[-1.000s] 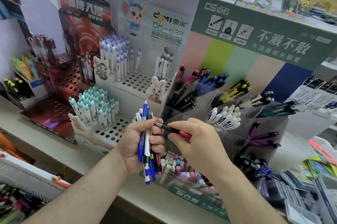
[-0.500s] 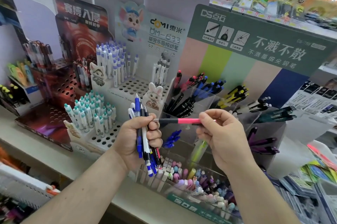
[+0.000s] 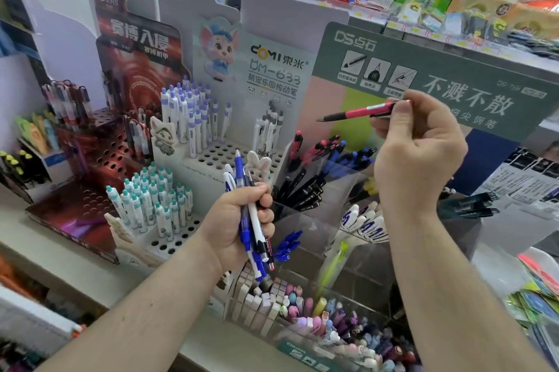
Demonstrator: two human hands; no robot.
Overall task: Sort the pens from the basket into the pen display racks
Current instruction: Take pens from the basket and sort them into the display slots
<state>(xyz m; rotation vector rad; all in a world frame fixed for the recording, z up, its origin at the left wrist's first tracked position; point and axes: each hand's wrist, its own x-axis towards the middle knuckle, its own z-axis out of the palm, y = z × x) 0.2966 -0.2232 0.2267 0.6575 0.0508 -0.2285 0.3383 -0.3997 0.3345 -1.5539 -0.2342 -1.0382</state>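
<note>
My left hand (image 3: 239,226) grips a bundle of pens (image 3: 252,220), blue, white and dark, upright in front of the racks. My right hand (image 3: 420,160) is raised and pinches a red pen with a black tip (image 3: 360,113), held nearly level and pointing left above the clear compartment rack (image 3: 338,172). That rack's back row holds red, blue and black pens (image 3: 317,166). A white holed rack (image 3: 211,157) with purple-capped pens stands behind my left hand. The basket is not in view.
A lower white rack with teal-capped pens (image 3: 151,208) and a red holed rack (image 3: 99,154) stand at the left. A clear bin of pastel erasers and pens (image 3: 317,317) sits at the shelf's front edge. A green sign board (image 3: 453,75) rises behind my right hand.
My right hand has pulled the red pen out of the bundle and lifted it up and to the right, above the compartment rack. My left hand has kept hold of the bundle.
</note>
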